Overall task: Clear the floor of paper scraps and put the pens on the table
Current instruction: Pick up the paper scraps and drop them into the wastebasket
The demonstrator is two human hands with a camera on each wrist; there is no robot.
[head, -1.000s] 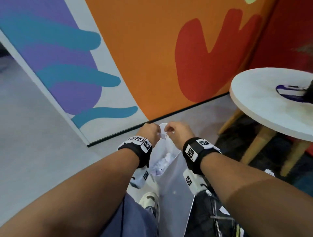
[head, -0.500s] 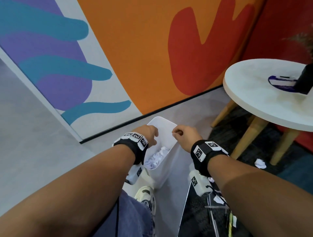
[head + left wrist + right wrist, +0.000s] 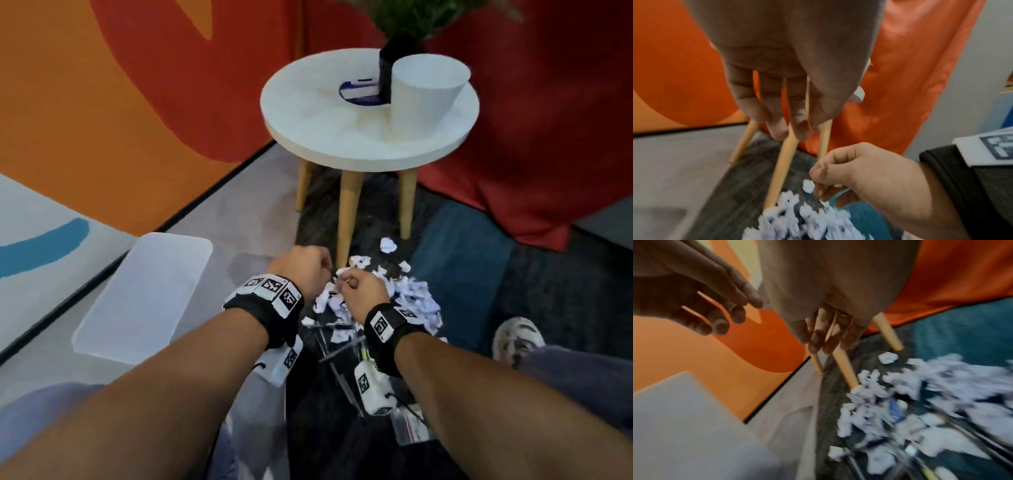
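Note:
A heap of white paper scraps point(image 3: 414, 301) point(image 3: 797, 219) point(image 3: 941, 386) lies on the dark carpet by the table legs. Several dark pens point(image 3: 337, 346) lie among the scraps, mostly under my wrists. One blue pen point(image 3: 895, 408) shows blurred in the right wrist view. My left hand point(image 3: 301, 270) point(image 3: 789, 126) point(image 3: 721, 309) hovers above the heap's left edge with loose, nearly straight fingers and holds nothing. My right hand point(image 3: 359, 291) point(image 3: 849, 175) point(image 3: 826, 344) is beside it, fingers curled with the thumb against them. I see nothing in its grip. The round white table point(image 3: 325, 113) stands just beyond.
A white bin point(image 3: 144, 294) point(image 3: 684, 426) sits on the grey floor left of my hands. On the table stand a white tub point(image 3: 424, 92), a black plant vase point(image 3: 387, 75) and a blue-white object point(image 3: 359, 92). Red fabric point(image 3: 513, 137) is behind it. My shoe point(image 3: 517, 339) is at right.
Both hands have left the bin's opening and swung right, to above the scrap heap by the table legs. The view has turned with them, so the bin now lies to the left.

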